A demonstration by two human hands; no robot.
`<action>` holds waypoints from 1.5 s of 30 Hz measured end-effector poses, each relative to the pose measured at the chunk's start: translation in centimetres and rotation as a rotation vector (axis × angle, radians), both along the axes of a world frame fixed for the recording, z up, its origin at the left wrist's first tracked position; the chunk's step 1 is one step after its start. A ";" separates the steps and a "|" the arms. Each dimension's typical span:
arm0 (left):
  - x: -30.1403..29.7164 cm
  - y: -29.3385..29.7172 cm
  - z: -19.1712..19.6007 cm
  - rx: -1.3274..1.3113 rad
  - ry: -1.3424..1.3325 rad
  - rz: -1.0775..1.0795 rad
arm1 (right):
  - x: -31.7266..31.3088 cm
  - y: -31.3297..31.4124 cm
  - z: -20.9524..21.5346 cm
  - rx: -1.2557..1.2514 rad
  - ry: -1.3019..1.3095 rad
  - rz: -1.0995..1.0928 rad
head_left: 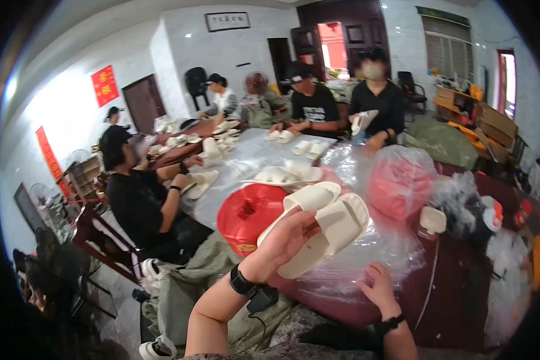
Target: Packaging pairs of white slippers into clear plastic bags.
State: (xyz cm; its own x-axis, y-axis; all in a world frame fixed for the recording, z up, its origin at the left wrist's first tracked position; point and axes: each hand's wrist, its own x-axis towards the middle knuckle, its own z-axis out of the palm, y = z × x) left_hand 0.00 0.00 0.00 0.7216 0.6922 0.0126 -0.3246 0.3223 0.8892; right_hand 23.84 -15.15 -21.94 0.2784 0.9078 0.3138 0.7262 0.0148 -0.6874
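A pair of cream slide slippers [342,221] is held up over the near part of the table, my left hand [287,239] closed around their side. Just behind them stands a big red roll of plastic twine [246,211]. Clear plastic bags [357,267] lie flat on the table below the slippers. At the edge of these bags is my right hand [380,288], its fingers loosely bent and apart with nothing in them; whether it touches the plastic I cannot tell. More cream slippers [285,174] rest on the table beyond the roll.
A clear bag with a pink-red bundle [402,180] stands right of the slippers on the dark red table [450,288]. Several people sit or stand around it; one at the left [138,192] and one across [375,102] handle slippers. Green sacking [189,294] bunches at my left.
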 end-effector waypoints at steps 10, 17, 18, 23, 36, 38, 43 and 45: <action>13.3 -2.9 -11.9 -0.393 -0.473 0.394 | 0.2 1.2 -2.4 0.108 0.149 -0.148; 10.2 -4.2 -14.6 -0.176 0.281 -0.054 | 3.2 1.9 -6.1 0.348 0.797 -0.365; 8.3 -3.5 -16.9 0.148 0.293 -0.039 | 2.4 2.3 -5.3 0.339 0.806 -0.350; 1.6 -3.0 -18.9 1.492 0.735 0.498 | 0.5 1.2 -0.2 0.420 0.107 -0.338; -0.9 -2.4 -23.5 1.331 0.729 0.335 | -2.7 11.9 1.0 -0.181 -0.524 -0.291; -0.8 -2.4 -23.6 1.339 0.704 0.353 | -2.6 12.8 0.4 -0.209 -0.472 -0.326; -0.9 -2.4 -23.8 1.301 0.714 0.360 | -1.5 12.6 0.7 -0.198 -0.382 -0.333; -0.9 -2.4 -23.8 1.287 0.718 0.361 | -0.5 10.9 1.1 -0.084 -0.362 -0.365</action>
